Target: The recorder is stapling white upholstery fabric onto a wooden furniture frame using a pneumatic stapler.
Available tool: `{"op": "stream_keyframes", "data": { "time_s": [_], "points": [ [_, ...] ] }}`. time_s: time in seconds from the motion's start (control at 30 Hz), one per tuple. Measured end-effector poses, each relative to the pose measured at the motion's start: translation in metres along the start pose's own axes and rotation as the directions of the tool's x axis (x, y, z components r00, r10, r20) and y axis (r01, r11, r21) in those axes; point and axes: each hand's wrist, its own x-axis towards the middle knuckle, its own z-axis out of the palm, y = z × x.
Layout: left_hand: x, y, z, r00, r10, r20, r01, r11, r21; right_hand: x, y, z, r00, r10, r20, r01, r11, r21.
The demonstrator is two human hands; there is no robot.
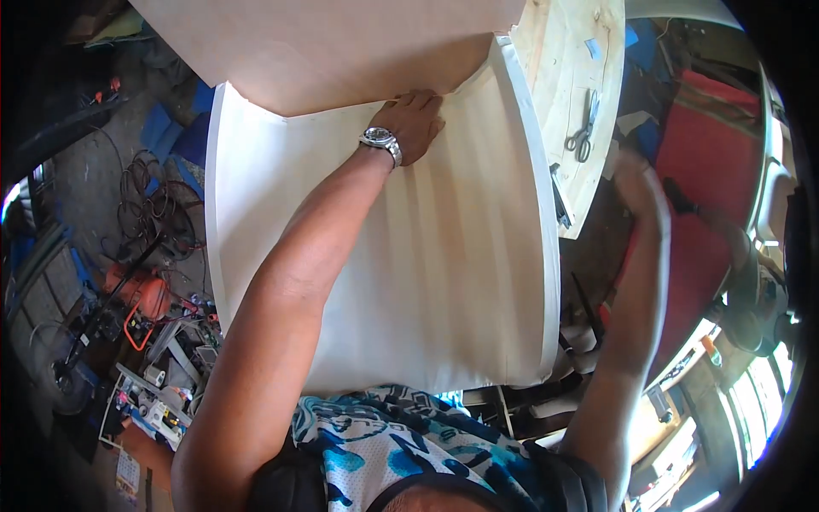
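A large cream-white ribbed panel (444,247) fills the middle of the view. A tan plywood sheet (324,43) lies over its far end. My left hand (414,124), with a silver wristwatch on the wrist, presses flat on the panel just at the plywood's edge, fingers together. My right hand (638,175) is blurred and raised off the panel's right side, beside the wooden board; it seems to hold nothing.
A pale wooden board (572,51) at upper right carries scissors (583,132). Red fabric (699,171) lies to the right. On the floor at left are coiled cables (153,205), an orange power tool (145,299) and scattered tools.
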Motion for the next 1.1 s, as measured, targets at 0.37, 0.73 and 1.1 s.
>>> {"op": "stream_keyframes", "data": {
  "time_s": [0.37,0.73,1.1],
  "points": [
    [-0.006,-0.011,-0.006,0.996,-0.080,-0.029,0.080,0.997,0.021,-0.081,-0.219,0.118,0.831,0.478,0.285,-0.506,0.862,0.029],
    [-0.010,-0.014,0.000,0.982,-0.154,-0.106,0.149,0.987,-0.053,-0.097,-0.190,0.052,0.905,0.416,0.090,-0.424,0.899,0.111],
    [-0.002,-0.010,0.019,0.964,-0.202,-0.170,0.138,0.934,-0.331,-0.027,-0.213,-0.267,0.888,0.262,-0.378,-0.081,0.898,0.432]
  ]
}}
